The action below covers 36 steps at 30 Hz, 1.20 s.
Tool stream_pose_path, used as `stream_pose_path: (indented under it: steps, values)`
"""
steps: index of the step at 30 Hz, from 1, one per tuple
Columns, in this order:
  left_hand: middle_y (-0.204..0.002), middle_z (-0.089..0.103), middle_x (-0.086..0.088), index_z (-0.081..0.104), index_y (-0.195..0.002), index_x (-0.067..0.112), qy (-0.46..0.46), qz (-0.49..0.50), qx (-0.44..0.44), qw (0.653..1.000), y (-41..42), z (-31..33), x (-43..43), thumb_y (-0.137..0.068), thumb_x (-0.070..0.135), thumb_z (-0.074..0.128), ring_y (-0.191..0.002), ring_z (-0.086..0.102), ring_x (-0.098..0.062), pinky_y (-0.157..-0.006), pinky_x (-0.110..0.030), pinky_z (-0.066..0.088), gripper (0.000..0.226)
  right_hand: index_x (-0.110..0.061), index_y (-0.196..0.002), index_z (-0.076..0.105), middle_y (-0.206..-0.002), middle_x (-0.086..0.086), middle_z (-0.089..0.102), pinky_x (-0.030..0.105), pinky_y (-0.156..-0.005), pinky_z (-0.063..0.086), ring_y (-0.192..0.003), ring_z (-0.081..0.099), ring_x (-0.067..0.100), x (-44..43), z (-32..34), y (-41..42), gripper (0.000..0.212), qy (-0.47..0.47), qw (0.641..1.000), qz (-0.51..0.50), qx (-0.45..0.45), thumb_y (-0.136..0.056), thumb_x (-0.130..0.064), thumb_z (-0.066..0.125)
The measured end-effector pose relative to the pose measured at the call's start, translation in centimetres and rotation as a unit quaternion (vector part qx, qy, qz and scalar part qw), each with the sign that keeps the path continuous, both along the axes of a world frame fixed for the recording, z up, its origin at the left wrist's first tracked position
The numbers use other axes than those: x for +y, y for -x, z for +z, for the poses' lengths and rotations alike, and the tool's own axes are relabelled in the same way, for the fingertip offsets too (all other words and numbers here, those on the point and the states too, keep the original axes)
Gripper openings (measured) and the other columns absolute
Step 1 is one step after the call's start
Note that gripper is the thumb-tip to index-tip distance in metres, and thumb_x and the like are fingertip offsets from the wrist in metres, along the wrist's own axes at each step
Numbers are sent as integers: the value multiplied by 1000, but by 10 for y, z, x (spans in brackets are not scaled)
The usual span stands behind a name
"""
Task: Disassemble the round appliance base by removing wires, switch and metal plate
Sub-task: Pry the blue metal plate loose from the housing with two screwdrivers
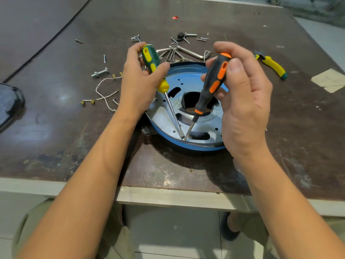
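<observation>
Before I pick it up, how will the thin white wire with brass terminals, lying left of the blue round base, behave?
The thin white wire with brass terminals lies in loose curves, so it will probably be floppy and dangle. It looks very light for its length. Its terminals may snag on the silver bolt nearby.

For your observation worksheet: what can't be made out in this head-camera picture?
Head view only.
Right side of blue round appliance base: behind the right hand.
Left edge cuts off dark rounded object.
Tips of green-yellow screwdriver and black-orange screwdriver: too small to see what they engage.
</observation>
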<state>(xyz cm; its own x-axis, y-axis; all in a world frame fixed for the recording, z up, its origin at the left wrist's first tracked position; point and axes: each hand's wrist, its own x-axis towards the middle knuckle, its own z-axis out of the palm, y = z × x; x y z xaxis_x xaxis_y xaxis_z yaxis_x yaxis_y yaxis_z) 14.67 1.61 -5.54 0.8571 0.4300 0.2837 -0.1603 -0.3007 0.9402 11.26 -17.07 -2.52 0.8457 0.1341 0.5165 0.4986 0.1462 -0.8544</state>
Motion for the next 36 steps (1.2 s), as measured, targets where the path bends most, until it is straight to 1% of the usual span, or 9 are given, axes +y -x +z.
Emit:
stream_pose_path:
  steps: [4,7,10,16,22,26,29,33,36]
  values:
    - [-111,59,5,44,-140,14,2,-1,0,1000,0,0,0,-89,24,75,-89,60,7,-83,-17,53,61,-7,-124,61,-91,-10,57,19,-76,47,-78,53,0,0,0,0,26,16,999,-25,-34,-99,-6,67]
    - [-110,58,7,43,-140,13,0,2,0,1000,0,0,0,-89,23,74,-87,59,11,-80,-13,51,61,-7,-135,56,-99,1,65,29,-82,54,-88,62,13,-3,-3,0,32,4,1000,-11,-13,-104,-2,54]
    - [-111,58,7,43,-141,14,0,0,0,1000,0,0,0,-89,24,74,-88,60,8,-82,-16,52,61,-4,-132,55,-103,14,66,34,-84,55,-92,67,25,-3,-2,1,31,-15,1000,9,9,-104,0,41]
    - [-115,59,4,43,-141,15,0,-2,1,1000,1,1,0,-89,25,74,-95,61,2,-84,-17,53,62,-6,-123,62,-97,0,60,37,-74,51,-82,55,10,-1,-1,-1,24,0,999,-32,-26,-99,-3,65]
    - [-118,59,1,43,-141,16,-2,-3,2,1000,2,1,0,-89,26,74,-103,63,-9,-88,-22,55,62,-4,-128,59,-101,7,67,31,-79,55,-83,70,22,-2,-2,-2,31,-47,998,-3,53,-102,-2,43]
    - [-117,58,5,42,-142,16,-7,-2,4,1000,2,0,1,-89,28,74,-103,62,-2,-89,-20,54,63,-8,-120,62,-92,-7,59,38,-70,50,-83,55,15,1,2,-1,20,-5,1000,-10,8,-100,-12,63]
    - [-115,58,7,43,-141,16,-6,-1,2,1000,1,0,1,-88,28,74,-100,61,-1,-87,-20,54,63,-8,-121,62,-89,-11,56,40,-71,49,-81,51,9,1,0,-2,25,7,1000,-23,-13,-97,-6,69]
    - [-112,58,8,43,-141,16,-8,1,3,1000,1,0,1,-88,28,74,-101,61,-2,-89,-21,55,62,-4,-130,55,-102,14,62,41,-86,58,-91,63,31,-2,-3,-1,27,7,1000,-7,-6,-103,2,55]
    - [-115,59,5,43,-141,15,-9,1,5,1000,1,0,1,-87,28,75,-105,61,-5,-93,-26,55,63,-5,-128,54,-108,16,64,35,-89,56,-102,64,42,-2,-1,0,24,-4,1000,9,8,-104,0,51]
